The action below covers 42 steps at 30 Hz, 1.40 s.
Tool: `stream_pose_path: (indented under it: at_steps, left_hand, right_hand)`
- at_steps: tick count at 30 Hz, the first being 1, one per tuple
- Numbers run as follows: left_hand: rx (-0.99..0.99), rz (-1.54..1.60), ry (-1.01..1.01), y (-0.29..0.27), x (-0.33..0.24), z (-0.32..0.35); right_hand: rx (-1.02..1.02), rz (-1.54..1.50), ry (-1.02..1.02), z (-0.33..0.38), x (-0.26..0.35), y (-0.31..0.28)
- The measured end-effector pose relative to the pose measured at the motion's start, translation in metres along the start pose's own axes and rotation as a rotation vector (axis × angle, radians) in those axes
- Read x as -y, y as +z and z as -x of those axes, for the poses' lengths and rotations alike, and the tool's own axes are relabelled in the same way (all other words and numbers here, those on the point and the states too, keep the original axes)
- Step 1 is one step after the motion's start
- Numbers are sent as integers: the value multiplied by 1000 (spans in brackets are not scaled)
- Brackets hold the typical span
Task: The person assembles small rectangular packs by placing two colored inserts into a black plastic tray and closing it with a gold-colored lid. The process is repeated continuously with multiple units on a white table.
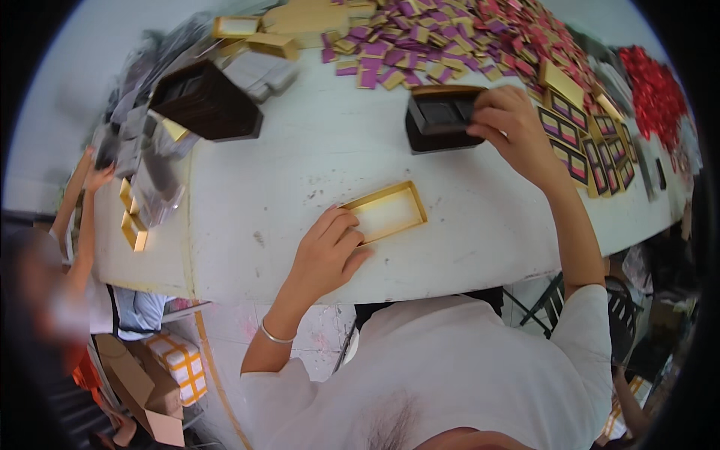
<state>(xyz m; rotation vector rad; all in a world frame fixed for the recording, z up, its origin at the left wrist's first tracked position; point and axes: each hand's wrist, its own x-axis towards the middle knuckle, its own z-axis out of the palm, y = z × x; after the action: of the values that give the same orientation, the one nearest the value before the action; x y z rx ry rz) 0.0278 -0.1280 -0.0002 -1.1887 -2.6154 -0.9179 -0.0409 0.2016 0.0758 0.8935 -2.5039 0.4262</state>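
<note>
**Entry: gift-box bench, points of risk, near to far**

1. Left hand: rests flat-fingered on the near corner of a shallow gold tray, pinning it to the white table without gripping it. The tray lies open side up, close to the near edge. Risk, as a judgement: pressure on one corner only, so a nudge could pivot the tray or send it off the edge.

2. Right hand: reaches well forward and grasps the right end of a black tray stack, fingers curled over its rim. Risk: the hold is at one end; lifting could tilt the stack and spill the top insert.

3. Purple and gold cards: loose heap just behind the stack. Risk: a sleeve or the stack dragged back could scatter them.

4. Filled gold boxes: a row right of the reaching forearm, close by. Risk: the forearm could knock them.

5. Large dark box: tilted at far left, well apart.

6. Another person's hand: at the table's left end, beside further gold trays; apart from this work.
</note>
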Motion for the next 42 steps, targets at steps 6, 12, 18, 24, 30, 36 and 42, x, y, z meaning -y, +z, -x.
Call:
stream_pose_path:
  at_steps: [6,12,18,24,30,36,42]
  left_hand:
    - [-196,-92,162,10,-16,-29]
    - [115,65,-54,14,-4,-41]
    - [168,89,79,24,-4,-61]
    - [135,78,257,23,10,-62]
    - [149,239,202,18,28,-43]
    - [65,279,57,12,33,-34]
    - [1,192,94,15,41,-30]
  right_hand:
    - [-133,-855,387,37,30,-41]
    - [562,-992,759,54,43,18]
    - [315,-469,730,39,60,47]
    - [75,-458,590,52,65,32]
    - [51,-801,368,89,104,60]
    - [129,-469,320,62,115,71]
    - [108,-306,183,50,103,75]
